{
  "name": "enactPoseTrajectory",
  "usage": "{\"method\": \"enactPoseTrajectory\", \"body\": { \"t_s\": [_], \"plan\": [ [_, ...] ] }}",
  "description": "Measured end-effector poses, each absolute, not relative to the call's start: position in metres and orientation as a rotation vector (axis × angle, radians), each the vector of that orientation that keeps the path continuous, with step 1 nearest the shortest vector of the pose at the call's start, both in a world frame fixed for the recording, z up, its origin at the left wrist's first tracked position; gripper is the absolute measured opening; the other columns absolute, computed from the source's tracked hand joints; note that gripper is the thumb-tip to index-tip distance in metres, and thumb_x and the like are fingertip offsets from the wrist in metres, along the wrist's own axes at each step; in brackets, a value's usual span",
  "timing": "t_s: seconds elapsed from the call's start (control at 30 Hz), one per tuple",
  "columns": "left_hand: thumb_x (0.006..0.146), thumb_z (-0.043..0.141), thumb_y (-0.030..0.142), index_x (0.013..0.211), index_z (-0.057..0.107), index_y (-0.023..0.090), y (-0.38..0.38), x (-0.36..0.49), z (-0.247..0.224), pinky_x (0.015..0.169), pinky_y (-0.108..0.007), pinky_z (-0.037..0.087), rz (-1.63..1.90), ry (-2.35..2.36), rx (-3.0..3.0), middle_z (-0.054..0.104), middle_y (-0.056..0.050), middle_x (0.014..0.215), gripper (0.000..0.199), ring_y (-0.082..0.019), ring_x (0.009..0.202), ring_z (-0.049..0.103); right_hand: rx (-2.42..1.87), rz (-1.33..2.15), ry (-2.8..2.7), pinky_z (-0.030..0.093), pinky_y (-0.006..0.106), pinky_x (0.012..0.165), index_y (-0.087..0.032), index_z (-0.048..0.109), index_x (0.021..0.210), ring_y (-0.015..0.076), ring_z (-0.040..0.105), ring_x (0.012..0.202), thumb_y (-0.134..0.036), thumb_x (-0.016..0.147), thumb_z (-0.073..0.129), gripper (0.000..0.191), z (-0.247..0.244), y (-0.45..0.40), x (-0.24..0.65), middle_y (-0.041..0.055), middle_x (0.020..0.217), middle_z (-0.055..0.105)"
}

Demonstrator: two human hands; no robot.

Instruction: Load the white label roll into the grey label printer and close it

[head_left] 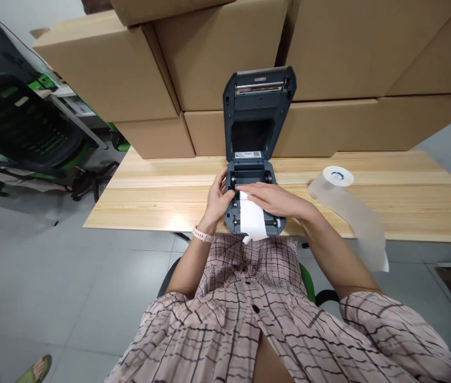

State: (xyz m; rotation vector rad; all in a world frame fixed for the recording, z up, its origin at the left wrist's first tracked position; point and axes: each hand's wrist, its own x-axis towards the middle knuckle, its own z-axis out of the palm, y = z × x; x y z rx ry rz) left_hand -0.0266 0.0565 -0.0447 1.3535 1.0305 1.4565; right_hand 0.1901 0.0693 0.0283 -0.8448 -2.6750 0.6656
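Observation:
A dark grey label printer (249, 166) stands at the table's front edge, its lid (259, 114) raised. From its bay a white paper strip (252, 218) runs forward, with the end curling over the front. My left hand (219, 198) grips the printer's left wall, thumb over the inner edge and fingers along the outside. Across the bay lies my right hand (271, 199), fingers stretched out flat over the top of the strip. What is beneath its palm is hidden. Farther right, a white paper roll (331, 178) trails a long loose strip (363, 229) past the table edge.
Large cardboard boxes (225, 58) are stacked along the back of the wooden table (153, 186), close behind the raised lid. A black office chair (22, 122) stands at the left. Part of a sandalled foot (38, 369) shows at the lower left.

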Motion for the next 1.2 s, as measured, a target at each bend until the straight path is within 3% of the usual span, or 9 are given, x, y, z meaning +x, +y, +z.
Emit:
{"method": "enactPoseTrajectory", "body": {
  "t_s": [0.23,0.37,0.53,0.7,0.83,0.93,1.0,1.2],
  "plan": [
    [0.075,0.067,0.017,0.150,0.051,0.024,0.057,-0.027,-0.047,0.131,-0.056,0.035,1.450,1.017,1.360,0.052,-0.014,0.164,0.077,-0.033,0.153,0.049,-0.785,0.584,-2.681,0.044,0.057,0.125,-0.023,0.060,0.153,0.0294,0.049,0.154,-0.033,0.112,0.036,0.048,0.019,0.056,0.198,0.0107,0.165,0.051],
    [0.075,0.067,0.017,0.151,0.051,0.023,0.057,-0.027,-0.047,0.131,-0.056,0.036,1.449,1.019,1.348,0.052,-0.014,0.164,0.078,-0.033,0.152,0.050,-0.779,0.575,-2.660,0.035,0.058,0.131,-0.029,0.058,0.156,0.0289,0.038,0.161,-0.044,0.111,0.044,0.049,0.017,0.041,0.209,0.0065,0.172,0.040],
    [0.075,0.067,0.015,0.149,0.053,0.023,0.057,-0.027,-0.046,0.130,-0.054,0.036,1.468,1.023,1.358,0.054,-0.014,0.163,0.076,-0.032,0.152,0.050,-0.626,0.730,-2.793,0.024,0.058,0.135,-0.029,0.038,0.168,0.0360,0.022,0.166,-0.078,0.082,0.073,0.105,0.019,0.043,0.226,0.0087,0.179,0.021],
    [0.076,0.067,0.017,0.151,0.051,0.023,0.056,-0.028,-0.046,0.131,-0.056,0.035,1.443,1.029,1.362,0.051,-0.014,0.165,0.077,-0.033,0.152,0.050,-0.454,0.782,-2.881,0.023,0.056,0.135,-0.033,0.029,0.170,0.0346,0.020,0.167,-0.080,0.076,0.076,0.115,0.023,0.054,0.237,0.0082,0.180,0.018],
    [0.077,0.068,0.017,0.151,0.052,0.024,0.056,-0.028,-0.046,0.131,-0.057,0.035,1.445,1.020,1.362,0.052,-0.014,0.164,0.076,-0.032,0.152,0.051,-0.508,0.698,-2.839,0.029,0.057,0.133,-0.031,0.034,0.169,0.0345,0.029,0.164,-0.074,0.084,0.074,0.103,0.025,0.042,0.232,0.0102,0.178,0.027],
    [0.077,0.068,0.015,0.149,0.054,0.024,0.055,-0.028,-0.045,0.130,-0.057,0.036,1.450,1.033,1.349,0.053,-0.014,0.163,0.075,-0.032,0.150,0.052,-0.652,0.531,-2.741,0.036,0.058,0.131,-0.031,0.050,0.161,0.0302,0.042,0.159,-0.053,0.104,0.061,0.062,0.023,0.023,0.219,0.0089,0.171,0.042],
    [0.077,0.070,0.016,0.150,0.054,0.024,0.055,-0.027,-0.042,0.129,-0.057,0.036,1.438,1.046,1.351,0.053,-0.014,0.163,0.075,-0.032,0.150,0.053,-0.751,0.414,-2.645,0.040,0.058,0.129,-0.032,0.060,0.153,0.0274,0.048,0.155,-0.037,0.110,0.052,0.044,0.019,0.011,0.210,0.0077,0.166,0.050],
    [0.077,0.074,0.021,0.152,0.051,0.025,0.053,-0.025,-0.035,0.128,-0.054,0.038,1.410,1.064,1.373,0.050,-0.014,0.165,0.078,-0.032,0.148,0.054,-0.747,0.320,-2.493,0.050,0.056,0.123,-0.028,0.070,0.142,0.0259,0.053,0.151,-0.021,0.109,0.050,0.039,0.005,-0.005,0.202,0.0069,0.156,0.062]
  ]
}}
